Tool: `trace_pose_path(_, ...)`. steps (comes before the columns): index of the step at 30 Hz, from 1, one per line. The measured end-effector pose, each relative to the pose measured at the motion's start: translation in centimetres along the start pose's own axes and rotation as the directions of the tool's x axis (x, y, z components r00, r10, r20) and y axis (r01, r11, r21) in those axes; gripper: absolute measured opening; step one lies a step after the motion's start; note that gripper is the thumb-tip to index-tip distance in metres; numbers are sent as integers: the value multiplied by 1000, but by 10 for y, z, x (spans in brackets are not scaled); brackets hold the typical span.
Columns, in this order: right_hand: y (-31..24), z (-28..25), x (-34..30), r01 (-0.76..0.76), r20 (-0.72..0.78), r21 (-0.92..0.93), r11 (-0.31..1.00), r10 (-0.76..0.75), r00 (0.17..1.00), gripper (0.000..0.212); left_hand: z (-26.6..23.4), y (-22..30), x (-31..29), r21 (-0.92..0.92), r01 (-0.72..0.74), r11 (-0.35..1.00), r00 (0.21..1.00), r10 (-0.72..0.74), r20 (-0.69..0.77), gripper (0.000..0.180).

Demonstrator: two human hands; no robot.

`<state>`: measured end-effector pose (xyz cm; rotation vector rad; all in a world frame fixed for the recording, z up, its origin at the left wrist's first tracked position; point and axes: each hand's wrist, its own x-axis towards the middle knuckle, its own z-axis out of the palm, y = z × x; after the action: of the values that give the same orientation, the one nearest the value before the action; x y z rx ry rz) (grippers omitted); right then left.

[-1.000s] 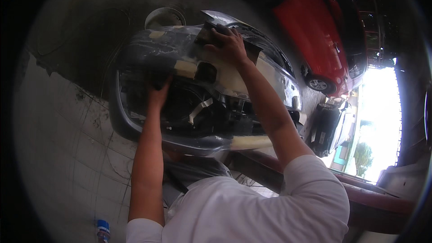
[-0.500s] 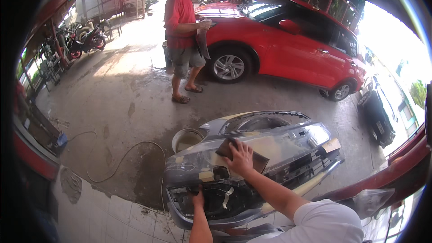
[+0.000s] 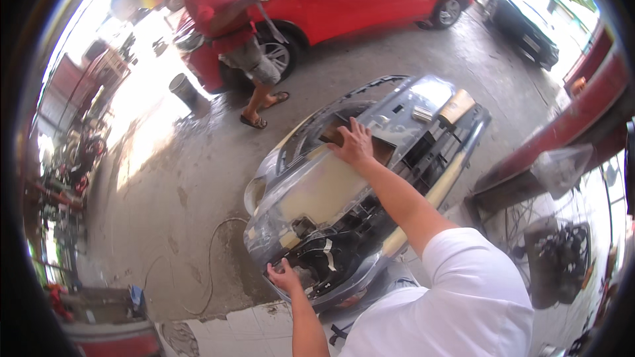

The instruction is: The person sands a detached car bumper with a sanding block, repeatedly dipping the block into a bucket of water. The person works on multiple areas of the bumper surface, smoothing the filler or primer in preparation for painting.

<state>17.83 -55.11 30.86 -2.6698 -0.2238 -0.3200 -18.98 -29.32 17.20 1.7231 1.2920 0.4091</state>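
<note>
A grey car bumper, with pale yellowish patches and black openings, lies in front of me. My right hand is over a brown sheet that looks like sandpaper, pressing it against the bumper's upper face. Its fingers are spread over the sheet, and the sheet's edges show on both sides of the hand. At the bumper's near left corner, my left hand grips the edge beside a black opening with a white strip across it. Some of the left fingers are hidden behind that edge.
A pale bucket stands against the bumper's left side, partly hidden. A thin hose curves over the concrete. Beyond stand a person in a red shirt, a red car and a dark bucket. A red beam runs along the right.
My view has turned, so the scene sits tilted. My right hand and the brown sheet have shifted farther along the bumper. My left hand stays at its near left corner.
</note>
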Motion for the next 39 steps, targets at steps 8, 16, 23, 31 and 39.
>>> trace_pose_path(8,2,6,-10,6,66,-16,1000,-5,998,71,6,84,75,99,-853,512,501,750,432,95)
trace_pose_path(16,-136,54,-132,-107,-80,-130,986,97,992,67,-15,126,108,58,-956,289,197,479,856,149)
trace_pose_path(23,-112,34,-134,422,129,-137,896,-406,905,65,-10,102,141,27,-953,302,179,486,855,156)
trace_pose_path(31,-75,48,-61,-295,-190,-209,932,257,947,66,-6,101,130,48,-934,354,217,454,864,157)
trace_pose_path(39,-97,39,-108,446,128,-99,890,-433,892,63,-15,95,136,51,-900,433,269,459,846,158)
